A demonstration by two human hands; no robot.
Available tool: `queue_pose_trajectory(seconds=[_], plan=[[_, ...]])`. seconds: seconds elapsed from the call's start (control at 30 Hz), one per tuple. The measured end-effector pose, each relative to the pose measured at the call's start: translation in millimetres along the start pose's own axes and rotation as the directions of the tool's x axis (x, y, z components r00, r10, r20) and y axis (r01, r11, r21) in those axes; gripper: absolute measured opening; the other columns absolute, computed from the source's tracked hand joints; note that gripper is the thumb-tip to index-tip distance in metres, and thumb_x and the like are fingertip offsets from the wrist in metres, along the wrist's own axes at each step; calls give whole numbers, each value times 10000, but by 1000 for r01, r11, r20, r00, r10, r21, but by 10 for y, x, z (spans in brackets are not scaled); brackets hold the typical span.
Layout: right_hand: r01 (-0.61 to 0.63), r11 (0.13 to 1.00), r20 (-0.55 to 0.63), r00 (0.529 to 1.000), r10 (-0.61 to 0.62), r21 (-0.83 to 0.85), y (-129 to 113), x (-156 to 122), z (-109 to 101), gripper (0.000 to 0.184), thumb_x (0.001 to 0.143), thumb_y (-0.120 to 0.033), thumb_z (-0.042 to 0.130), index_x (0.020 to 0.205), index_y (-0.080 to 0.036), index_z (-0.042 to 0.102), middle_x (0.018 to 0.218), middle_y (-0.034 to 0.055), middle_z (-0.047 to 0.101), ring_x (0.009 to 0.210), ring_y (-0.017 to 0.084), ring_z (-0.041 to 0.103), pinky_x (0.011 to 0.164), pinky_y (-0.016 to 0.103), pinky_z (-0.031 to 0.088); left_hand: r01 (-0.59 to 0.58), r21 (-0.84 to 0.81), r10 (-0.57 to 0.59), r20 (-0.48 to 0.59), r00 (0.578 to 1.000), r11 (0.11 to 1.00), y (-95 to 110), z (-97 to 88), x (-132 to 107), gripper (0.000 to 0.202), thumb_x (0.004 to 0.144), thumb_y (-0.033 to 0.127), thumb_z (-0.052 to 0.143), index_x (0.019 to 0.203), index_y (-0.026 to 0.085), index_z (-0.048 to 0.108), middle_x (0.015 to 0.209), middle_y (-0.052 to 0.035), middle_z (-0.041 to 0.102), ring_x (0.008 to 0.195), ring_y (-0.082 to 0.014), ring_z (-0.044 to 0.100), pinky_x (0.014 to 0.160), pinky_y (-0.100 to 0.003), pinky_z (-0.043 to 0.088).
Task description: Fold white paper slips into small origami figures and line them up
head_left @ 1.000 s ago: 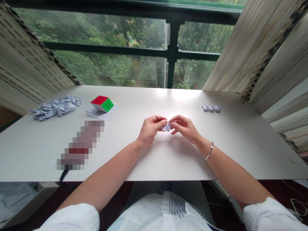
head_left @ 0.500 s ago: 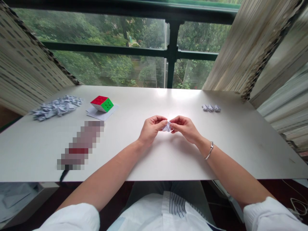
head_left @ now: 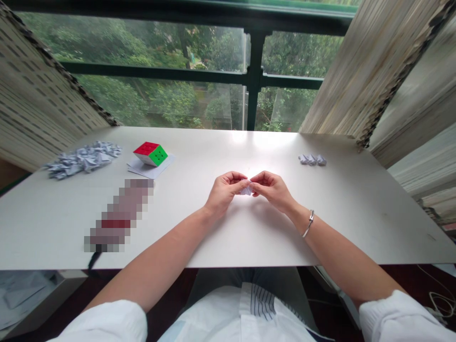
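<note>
A small folded white paper piece (head_left: 246, 190) is pinched between my two hands above the middle of the table (head_left: 221, 242). My left hand (head_left: 225, 191) grips its left side with thumb and fingertips. From the other side my right hand (head_left: 272, 189), with a silver bracelet on the wrist, holds it the same way. The thumbs nearly meet over the paper and cover its upper part. To the right, a short row of joined folded paper pieces (head_left: 312, 160) lies on the table. A heap of similar folded pieces (head_left: 83, 159) is at the far left.
A red and green puzzle cube (head_left: 151, 153) rests on some white paper sheets (head_left: 166, 167) at the back left. In front of it lies a pixelated long object (head_left: 121, 213) with a dark strap. Curtains (head_left: 331, 71) hang at both sides of the window behind the table.
My thumbs have come closer together over the folded paper, which shows a little less now. The things on the table have stayed in place.
</note>
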State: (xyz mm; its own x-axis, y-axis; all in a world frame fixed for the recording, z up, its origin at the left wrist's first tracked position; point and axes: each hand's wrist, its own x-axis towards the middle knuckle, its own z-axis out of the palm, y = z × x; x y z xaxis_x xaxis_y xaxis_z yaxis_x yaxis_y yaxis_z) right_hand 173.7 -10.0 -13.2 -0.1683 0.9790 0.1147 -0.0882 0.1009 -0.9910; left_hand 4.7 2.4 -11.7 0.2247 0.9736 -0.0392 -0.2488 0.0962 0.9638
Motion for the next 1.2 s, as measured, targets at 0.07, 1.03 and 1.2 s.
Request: queue_pose_trajectory(seconds=[0.07, 1.03, 1.2], plan=[[-3, 1000, 1, 1000, 3, 5, -13, -1, 6, 377, 666, -457, 828, 802, -156, 647, 714, 14, 683, 639, 133, 644, 603, 289, 561, 4, -3, -4, -5, 1000, 1000, -1, -4, 4, 337, 603, 343, 876, 795, 146, 681, 722, -31, 701, 640, -145, 640, 661, -296, 491], [-150, 989, 45, 988, 150, -15, -63, -30, 15, 403, 611, -459, 856, 675, -160, 593, 593, 11, 650, 554, 123, 608, 553, 261, 506, -13, 122, 12, 8, 1000, 992, 4, 6, -12, 248, 657, 341, 818, 714, 142, 680, 668, -23, 655, 612, -120, 580, 613, -251, 444], [-170, 985, 17, 985, 170, -33, -29, -19, 1, 404, 604, -456, 859, 692, -158, 601, 601, 7, 652, 544, 115, 605, 535, 243, 497, 3, 128, 0, -22, 1000, 992, -17, 2, -8, 265, 631, 340, 836, 750, 138, 712, 711, -40, 677, 617, -129, 591, 602, -261, 456]])
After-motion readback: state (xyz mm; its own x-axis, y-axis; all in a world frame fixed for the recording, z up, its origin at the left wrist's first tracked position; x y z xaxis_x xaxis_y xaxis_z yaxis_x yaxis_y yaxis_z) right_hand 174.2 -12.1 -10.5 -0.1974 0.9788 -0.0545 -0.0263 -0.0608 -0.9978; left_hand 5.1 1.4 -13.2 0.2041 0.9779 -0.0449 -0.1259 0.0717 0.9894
